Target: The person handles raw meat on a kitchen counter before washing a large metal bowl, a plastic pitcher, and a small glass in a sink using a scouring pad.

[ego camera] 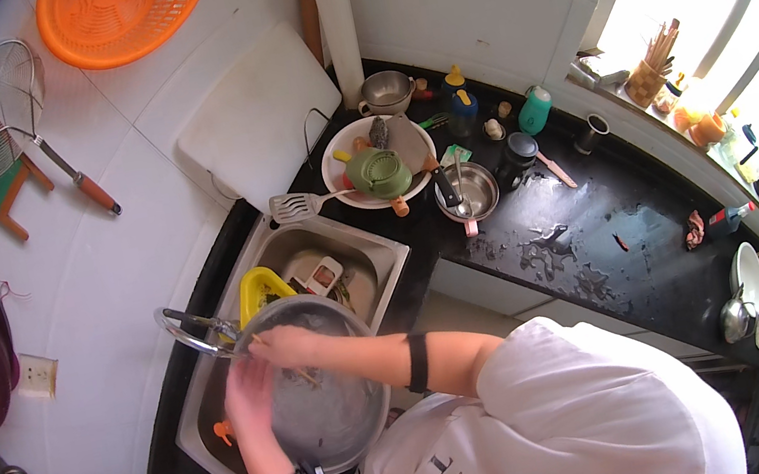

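A large metal basin [352, 424] sits over the sink, with water in it and a few small dark bits. My right hand [288, 346] is above its far left part, near the faucet [195, 338], with its fingers closed around slim wooden sticks that look like chopsticks [309, 376]. Close against it, my left hand [249, 393] is at the basin's left rim; its fingers are blurred and partly hidden. Behind the basin, a yellow plastic basket [259, 288] with dark scraps stands in the double-bowl steel sink [390, 254].
Beyond the sink stands a white basin [331, 150] heaped with a green juicer [379, 172], a cleaver [445, 183] and a slotted turner [298, 206]. A steel pot [479, 177] is beside it. The black counter [571, 203] is wet. A white board [260, 121] leans on the wall.
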`<state>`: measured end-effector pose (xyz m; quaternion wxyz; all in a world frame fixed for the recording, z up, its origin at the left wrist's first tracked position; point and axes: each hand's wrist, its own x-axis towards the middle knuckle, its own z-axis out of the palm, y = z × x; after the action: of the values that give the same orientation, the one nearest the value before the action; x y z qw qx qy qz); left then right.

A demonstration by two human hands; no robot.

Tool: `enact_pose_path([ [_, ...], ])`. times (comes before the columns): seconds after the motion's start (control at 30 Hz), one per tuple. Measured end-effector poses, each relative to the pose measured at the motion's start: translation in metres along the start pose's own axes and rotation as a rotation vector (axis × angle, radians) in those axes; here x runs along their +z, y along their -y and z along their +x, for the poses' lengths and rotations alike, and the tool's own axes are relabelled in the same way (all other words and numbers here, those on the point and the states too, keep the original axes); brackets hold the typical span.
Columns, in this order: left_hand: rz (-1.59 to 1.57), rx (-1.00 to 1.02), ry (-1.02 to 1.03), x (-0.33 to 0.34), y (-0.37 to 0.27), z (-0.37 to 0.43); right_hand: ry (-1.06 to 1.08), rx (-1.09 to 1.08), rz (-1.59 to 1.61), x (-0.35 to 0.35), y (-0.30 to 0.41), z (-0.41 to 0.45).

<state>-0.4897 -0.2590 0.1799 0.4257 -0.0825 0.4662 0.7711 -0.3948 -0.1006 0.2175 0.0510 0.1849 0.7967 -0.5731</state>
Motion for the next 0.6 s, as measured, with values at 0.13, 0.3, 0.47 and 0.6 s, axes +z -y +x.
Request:
enact_pose_path([
  [0.13,-0.059,-0.036,-0.043,0.011,0.018,0.051,-0.174,-0.097,-0.159,-0.009,-0.004,-0.025],
  [0.3,-0.155,0.007,-0.102,0.016,0.018,0.063,-0.123,-0.008,-0.136,-0.025,-0.019,-0.022],
  [0.47,0.865,0.116,-0.265,0.030,0.005,0.020,0.026,0.091,0.132,-0.014,-0.033,-0.006],
  [0.6,0.812,0.075,-0.015,0.007,0.018,-0.021,0.139,0.052,0.602,0.002,-0.023,0.015],
])
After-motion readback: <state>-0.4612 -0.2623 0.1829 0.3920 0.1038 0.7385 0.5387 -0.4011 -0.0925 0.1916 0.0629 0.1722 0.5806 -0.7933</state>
